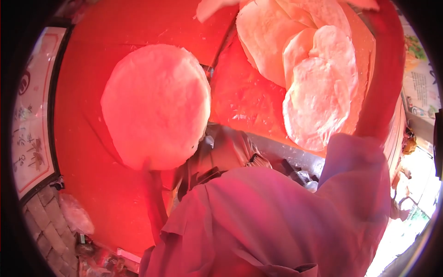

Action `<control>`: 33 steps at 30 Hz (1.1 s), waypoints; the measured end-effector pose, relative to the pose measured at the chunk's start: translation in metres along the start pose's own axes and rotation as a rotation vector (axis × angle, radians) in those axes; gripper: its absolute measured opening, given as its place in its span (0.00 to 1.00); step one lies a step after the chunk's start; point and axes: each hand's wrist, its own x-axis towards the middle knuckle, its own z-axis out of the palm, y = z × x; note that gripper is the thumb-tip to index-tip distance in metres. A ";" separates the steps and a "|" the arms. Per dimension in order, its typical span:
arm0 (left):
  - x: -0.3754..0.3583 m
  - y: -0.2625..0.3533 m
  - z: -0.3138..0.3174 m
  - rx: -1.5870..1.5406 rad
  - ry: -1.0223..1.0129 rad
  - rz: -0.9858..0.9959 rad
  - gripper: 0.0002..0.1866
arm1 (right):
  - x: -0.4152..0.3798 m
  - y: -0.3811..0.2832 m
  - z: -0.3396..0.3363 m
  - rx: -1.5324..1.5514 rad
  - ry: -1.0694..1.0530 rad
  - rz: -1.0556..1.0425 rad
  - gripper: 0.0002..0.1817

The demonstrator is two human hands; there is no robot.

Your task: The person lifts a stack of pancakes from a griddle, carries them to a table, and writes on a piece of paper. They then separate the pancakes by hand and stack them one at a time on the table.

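Neither hand shows plainly: the right arm's sleeve (pixel 364 175) rises toward the overlapping flatbreads and its hand is hidden, so I cannot tell its grip; the left hand is out of sight. 1 round flatbread (pixel 156 106) lies alone on the red tabletop (pixel 87 152), left of centre, pale, floury, nearly circular, with no clear long axis. About 5 thinner flatbreads (pixel 318 92) overlap in 1 pile at upper right, the pile running top to bottom.
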 end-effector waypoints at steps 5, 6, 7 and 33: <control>-0.004 -0.002 0.010 -0.145 -0.089 0.022 0.25 | -0.084 0.133 -0.071 -0.236 0.381 0.151 0.09; -0.004 -0.003 0.011 -0.177 -0.112 0.024 0.25 | -0.111 0.161 -0.053 -0.266 0.418 0.262 0.08; -0.005 -0.003 0.013 -0.218 -0.146 0.022 0.25 | -0.136 0.205 -0.075 -0.303 0.301 0.395 0.11; -0.019 -0.002 0.051 -0.057 -0.073 0.181 0.23 | -0.250 0.379 0.283 -0.980 -0.599 -0.165 0.14</control>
